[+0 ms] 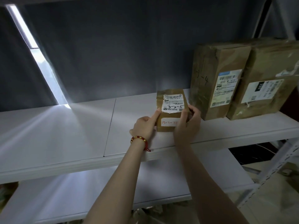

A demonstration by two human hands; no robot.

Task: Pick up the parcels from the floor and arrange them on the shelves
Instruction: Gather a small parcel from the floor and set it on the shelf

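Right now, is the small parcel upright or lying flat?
Upright: small parcel stands on end on the shelf, label facing out, held between left hand and right hand.

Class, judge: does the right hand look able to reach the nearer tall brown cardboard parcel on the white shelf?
Probably yes: the right hand holds the small brown parcel beside the tall brown cardboard parcel, with nothing between them.
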